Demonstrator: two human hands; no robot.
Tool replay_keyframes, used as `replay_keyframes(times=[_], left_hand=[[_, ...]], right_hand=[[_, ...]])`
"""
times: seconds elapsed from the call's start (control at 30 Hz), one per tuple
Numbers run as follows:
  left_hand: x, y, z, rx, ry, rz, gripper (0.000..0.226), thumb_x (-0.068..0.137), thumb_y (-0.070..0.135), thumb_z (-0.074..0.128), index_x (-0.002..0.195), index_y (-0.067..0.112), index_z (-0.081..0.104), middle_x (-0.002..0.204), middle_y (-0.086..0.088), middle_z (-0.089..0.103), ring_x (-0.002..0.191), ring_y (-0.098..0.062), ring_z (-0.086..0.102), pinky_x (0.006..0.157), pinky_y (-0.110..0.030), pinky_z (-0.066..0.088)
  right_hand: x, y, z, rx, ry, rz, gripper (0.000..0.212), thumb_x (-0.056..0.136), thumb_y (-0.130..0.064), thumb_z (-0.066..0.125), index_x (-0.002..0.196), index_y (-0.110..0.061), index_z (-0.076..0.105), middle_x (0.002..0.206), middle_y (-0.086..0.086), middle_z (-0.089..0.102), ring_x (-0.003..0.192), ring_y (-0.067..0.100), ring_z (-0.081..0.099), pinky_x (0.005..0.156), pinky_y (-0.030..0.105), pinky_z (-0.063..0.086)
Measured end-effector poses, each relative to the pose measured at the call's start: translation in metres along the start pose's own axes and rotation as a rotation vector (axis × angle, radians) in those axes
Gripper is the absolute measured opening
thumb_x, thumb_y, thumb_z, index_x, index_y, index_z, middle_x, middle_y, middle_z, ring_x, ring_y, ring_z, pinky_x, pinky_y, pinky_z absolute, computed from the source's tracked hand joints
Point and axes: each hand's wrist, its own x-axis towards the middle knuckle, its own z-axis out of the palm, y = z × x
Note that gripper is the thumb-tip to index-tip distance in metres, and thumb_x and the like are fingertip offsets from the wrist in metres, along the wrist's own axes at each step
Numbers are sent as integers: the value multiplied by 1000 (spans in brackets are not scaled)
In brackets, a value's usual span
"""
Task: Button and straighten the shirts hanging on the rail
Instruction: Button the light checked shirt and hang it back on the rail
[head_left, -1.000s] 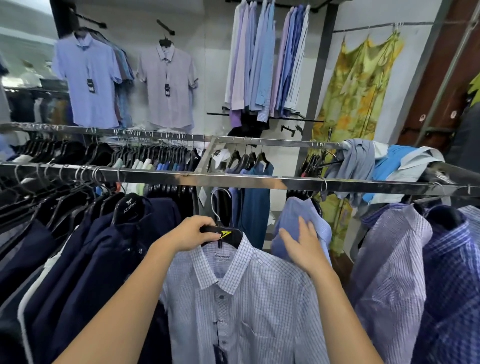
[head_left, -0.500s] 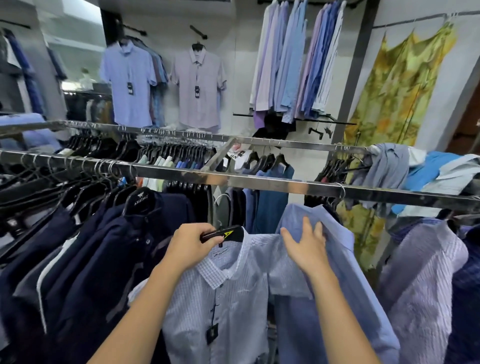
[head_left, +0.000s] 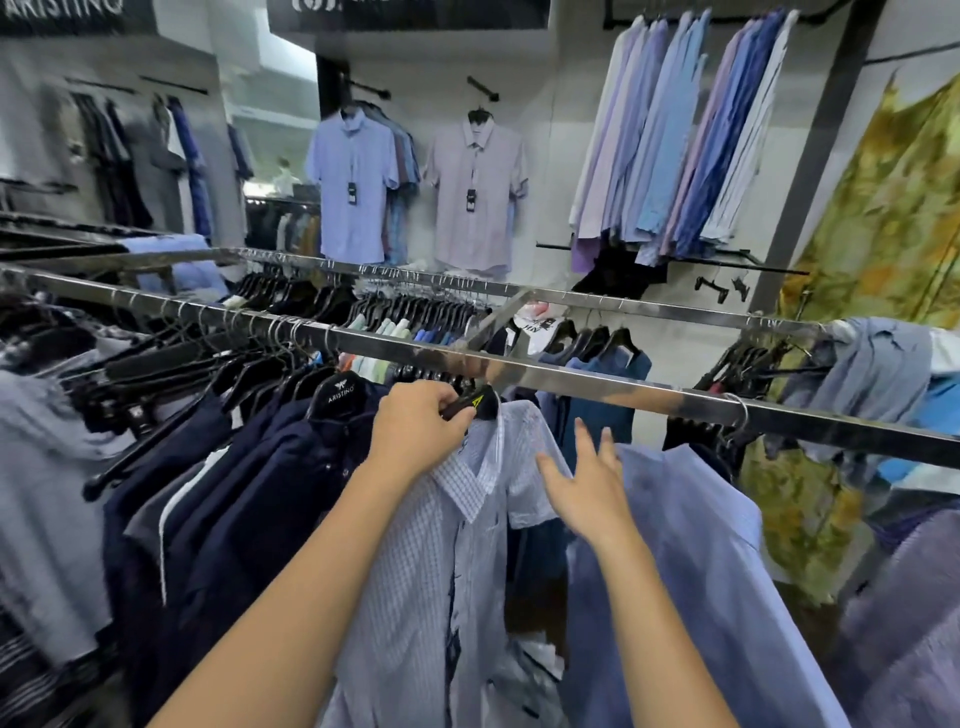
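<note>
Black hanger (head_left: 480, 406) half hidden under left hand (head_left: 415, 434).

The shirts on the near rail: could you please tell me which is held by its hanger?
The pale checked shirt in the middle: the left hand grips its black hanger. The navy shirts and plain blue shirt hang ungripped.

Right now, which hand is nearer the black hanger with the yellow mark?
Left. The left hand grips the black hanger; the right hand is open, lower, to its right, by the sleeve of the checked shirt.
</note>
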Motion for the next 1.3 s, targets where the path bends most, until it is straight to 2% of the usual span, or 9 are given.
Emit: replay_keyframes(times=[0.3, 0.4, 0.5, 0.6, 0.73, 0.9, 1.1, 1.2, 1.3], left_hand=[[-11, 3, 43, 18, -93, -58, 28, 84, 45, 67, 72, 20, 68, 63, 5, 64, 63, -15, 61, 52, -24, 39], [-10, 1, 45, -23, -130, -8, 28, 86, 46, 65, 73, 21, 70, 64, 5, 65, 63, -13, 60, 52, -25, 39], [-17, -10, 38, -143, -233, 36, 19, 85, 43, 67, 86, 26, 73, 74, 7, 70, 70, -11, 63, 63, -28, 49], [-32, -39, 29, -308, -311, 3, 20, 81, 44, 73, 96, 31, 73, 83, 12, 75, 81, -2, 68, 80, -23, 52], [-64, -74, 22, -458, -450, -74, 22, 81, 42, 77, 100, 29, 74, 90, 8, 77, 92, -5, 72, 95, -36, 54], [-110, -94, 17, -537, -439, -211, 26, 80, 46, 76, 96, 26, 76, 91, 3, 77, 93, -15, 72, 93, -41, 55], [-154, -114, 9, -646, -344, -415, 21, 87, 39, 73, 95, 20, 75, 78, 5, 72, 72, -4, 63, 70, -27, 55], [-172, -123, 10, -698, -275, -528, 29, 92, 45, 65, 91, 17, 74, 83, 3, 73, 79, -3, 66, 73, -23, 58], [-184, -132, 14, -694, -196, -667, 38, 97, 47, 55, 84, 14, 69, 83, 5, 74, 80, -7, 70, 76, -28, 59]], right_hand=[[-20, -20, 17, 53, -180, -187, 68, 102, -51, 44, 160, -29, 17, 169, -2, 1, 156, 25, -1, 124, 47, 14], [-27, -18, 25, 84, -179, -275, 58, 101, -46, 48, 154, -25, 36, 165, -3, 22, 153, 17, 19, 122, 38, 24], [-34, -19, 31, 92, -177, -399, 34, 98, -36, 57, 129, -23, 63, 133, -5, 56, 122, 11, 53, 102, 26, 42], [-45, -25, 39, 50, -217, -484, 12, 92, -27, 65, 100, -23, 72, 100, -8, 66, 89, 7, 61, 81, 24, 48], [-59, -30, 60, 23, -299, -470, 6, 86, -30, 69, 85, -26, 73, 80, -12, 71, 71, 2, 62, 74, 25, 51], [-77, -30, 93, -186, -500, -440, 26, 83, -48, 72, 80, -22, 74, 78, -9, 72, 74, 8, 63, 67, 29, 50], [-95, -33, 119, -212, -483, -425, 60, 82, -64, 59, 51, -15, 45, 46, -2, 46, 49, 14, 46, 49, 32, 33], [-98, -45, 121, -145, -398, -466, 55, 87, -56, 58, 54, -12, 47, 49, 2, 49, 50, 16, 46, 51, 35, 40], [-96, -57, 118, -86, -388, -548, 31, 86, -46, 63, 68, -22, 57, 59, -6, 59, 59, 8, 55, 58, 29, 46]])
